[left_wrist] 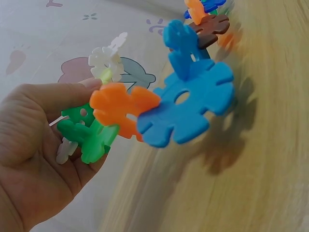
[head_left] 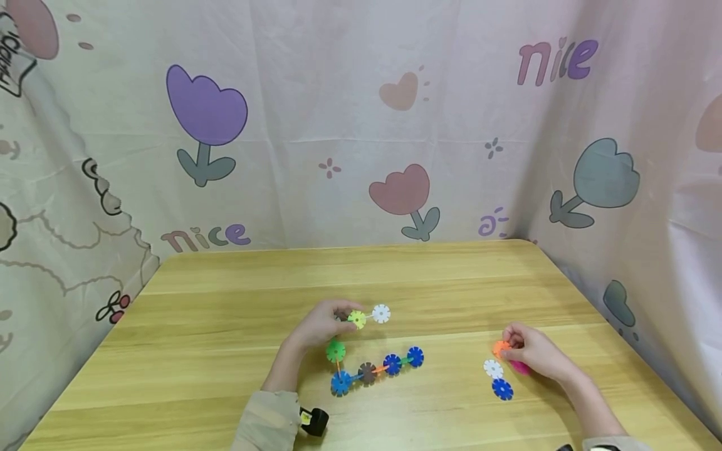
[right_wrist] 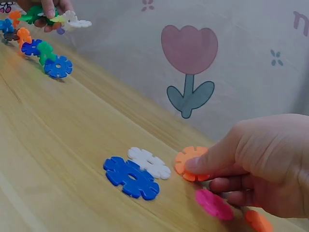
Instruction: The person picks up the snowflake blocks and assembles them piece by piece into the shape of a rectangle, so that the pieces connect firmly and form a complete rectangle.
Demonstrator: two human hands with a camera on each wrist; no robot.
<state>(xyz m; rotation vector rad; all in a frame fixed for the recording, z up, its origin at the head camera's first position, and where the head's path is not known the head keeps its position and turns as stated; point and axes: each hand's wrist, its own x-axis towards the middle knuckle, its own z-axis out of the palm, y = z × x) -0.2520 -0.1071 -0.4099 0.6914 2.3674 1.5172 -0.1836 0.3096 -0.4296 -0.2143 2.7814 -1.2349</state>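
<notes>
Well left of the right hand [head_left: 534, 354], which pinches an orange disc [head_left: 499, 347], the bent disc chain [head_left: 337, 386] is gripped by the nearer left hand [head_left: 320, 324], its white end [head_left: 381, 317] pointing rightward.

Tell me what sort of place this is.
Probably a makeshift tabletop play or recording corner, judging by the wood-grain table, the tulip-printed curtain hanging behind it and along both sides, and the chain of notched plastic discs.
</notes>
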